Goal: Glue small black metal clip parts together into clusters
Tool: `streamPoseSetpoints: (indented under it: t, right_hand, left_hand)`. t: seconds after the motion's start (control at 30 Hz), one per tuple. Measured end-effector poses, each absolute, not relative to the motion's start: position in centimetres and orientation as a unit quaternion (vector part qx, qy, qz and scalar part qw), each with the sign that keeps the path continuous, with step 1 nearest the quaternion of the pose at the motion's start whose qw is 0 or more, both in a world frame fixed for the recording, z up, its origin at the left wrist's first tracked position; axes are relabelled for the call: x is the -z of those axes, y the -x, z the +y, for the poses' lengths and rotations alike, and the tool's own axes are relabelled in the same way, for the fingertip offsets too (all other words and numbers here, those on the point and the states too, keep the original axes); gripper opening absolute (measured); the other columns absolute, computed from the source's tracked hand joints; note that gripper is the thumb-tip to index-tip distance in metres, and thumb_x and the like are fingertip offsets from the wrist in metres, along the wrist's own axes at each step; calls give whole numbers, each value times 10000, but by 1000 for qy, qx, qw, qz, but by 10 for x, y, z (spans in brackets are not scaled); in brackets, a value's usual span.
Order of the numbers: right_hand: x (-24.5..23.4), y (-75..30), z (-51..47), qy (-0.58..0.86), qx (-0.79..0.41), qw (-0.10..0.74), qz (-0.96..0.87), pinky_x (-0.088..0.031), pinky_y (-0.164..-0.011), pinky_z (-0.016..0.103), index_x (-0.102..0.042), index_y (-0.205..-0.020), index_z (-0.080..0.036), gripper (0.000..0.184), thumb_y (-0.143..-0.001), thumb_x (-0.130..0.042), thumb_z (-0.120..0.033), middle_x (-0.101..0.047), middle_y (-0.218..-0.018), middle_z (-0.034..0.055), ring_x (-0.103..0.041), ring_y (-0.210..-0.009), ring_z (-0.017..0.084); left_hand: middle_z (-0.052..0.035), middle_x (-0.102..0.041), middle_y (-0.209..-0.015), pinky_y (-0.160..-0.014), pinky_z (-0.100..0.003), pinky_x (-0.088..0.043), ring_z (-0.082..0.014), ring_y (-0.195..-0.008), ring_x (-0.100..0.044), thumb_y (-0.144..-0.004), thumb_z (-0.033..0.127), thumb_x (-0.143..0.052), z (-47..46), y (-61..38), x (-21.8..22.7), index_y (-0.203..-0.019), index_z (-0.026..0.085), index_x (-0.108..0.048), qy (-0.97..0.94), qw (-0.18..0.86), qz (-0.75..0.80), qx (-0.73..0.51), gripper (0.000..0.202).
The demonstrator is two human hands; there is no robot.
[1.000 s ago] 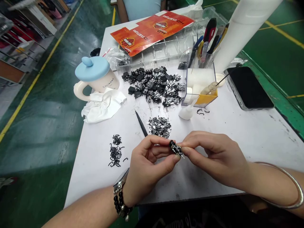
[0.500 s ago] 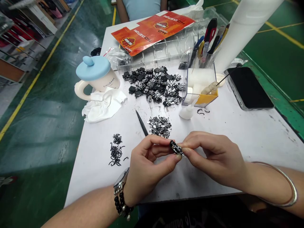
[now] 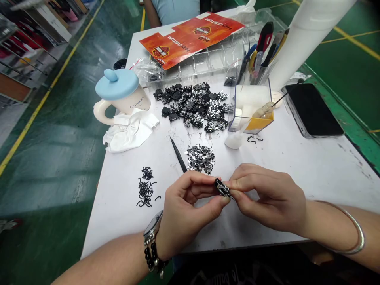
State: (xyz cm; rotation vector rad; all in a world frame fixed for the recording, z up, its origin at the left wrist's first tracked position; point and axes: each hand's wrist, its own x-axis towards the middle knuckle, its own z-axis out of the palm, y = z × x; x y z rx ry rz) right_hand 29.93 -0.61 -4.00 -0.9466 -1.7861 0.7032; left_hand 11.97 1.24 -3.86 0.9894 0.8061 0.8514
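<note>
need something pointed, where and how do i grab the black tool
I'd grip the tool by its thicker near end, probably from above with the left hand, the nearer one: the tool lies on the table, narrow tip pointing away.

Black part [image 3: 222, 188] slightly lower in view

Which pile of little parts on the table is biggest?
The black-and-silver heap nearest the clear tray: it spreads much wider than the silvery pile near the left hand or the curved black bits.
</note>
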Motion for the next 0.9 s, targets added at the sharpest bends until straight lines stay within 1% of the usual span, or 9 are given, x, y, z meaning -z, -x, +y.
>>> streamPoseSetpoints:
  t: [0.17, 0.3, 0.43, 0.67, 0.77, 0.9]
  right_hand:
    - [39, -299, -5, 375, -245, 473, -758, -528, -591, 281, -578, -903, -167, 219, -777, -536, 7, -639, -712, 63, -587, -663, 129]
    - [36, -299, -4, 368, -219, 473, -770, -533, -588, 278, -578, -889, -154, 203, -773, -541, 8, -642, -706, 66, -582, -647, 125]
    - [34, -299, -4, 372, -217, 472, -769, -541, -582, 265, -580, -862, -165, 176, -782, -542, -12, -640, -698, 50, -573, -629, 114]
    - [34, -302, -4, 354, -197, 457, -792, -547, -572, 283, -593, -887, -131, 203, -749, -574, 16, -645, -698, 78, -579, -624, 130]
    - [34, -302, -4, 350, -180, 460, -796, -547, -575, 289, -596, -913, -129, 225, -742, -580, 17, -650, -709, 79, -591, -624, 135]
    - [34, -301, -6, 357, -157, 454, -801, -550, -565, 283, -587, -944, -155, 258, -746, -573, 9, -653, -707, 58, -595, -610, 130]
  left_hand:
    - [-30, -752, -893, -770, -169, -585, -133, -819, -721, -688, 61, -760, 12, -119, 37, -871, 168, -624, -439, 727, 375, -373, 252]
    - [-14, -753, -904, -779, -154, -574, -117, -825, -718, -691, 53, -756, 12, -120, 36, -866, 178, -634, -429, 738, 366, -371, 248]
    - [-8, -755, -903, -760, -147, -573, -113, -821, -718, -683, 47, -762, 13, -121, 36, -853, 180, -642, -412, 754, 352, -372, 247]
    - [24, -753, -887, -753, -126, -559, -81, -813, -709, -695, 44, -757, 13, -120, 36, -863, 199, -643, -381, 786, 337, -352, 255]
    - [13, -751, -886, -761, -141, -561, -92, -818, -709, -692, 58, -764, 12, -120, 36, -860, 197, -648, -382, 783, 342, -351, 247]
    - [-5, -750, -875, -752, -153, -563, -107, -801, -713, -680, 64, -773, 12, -120, 37, -855, 191, -646, -382, 782, 348, -348, 251]
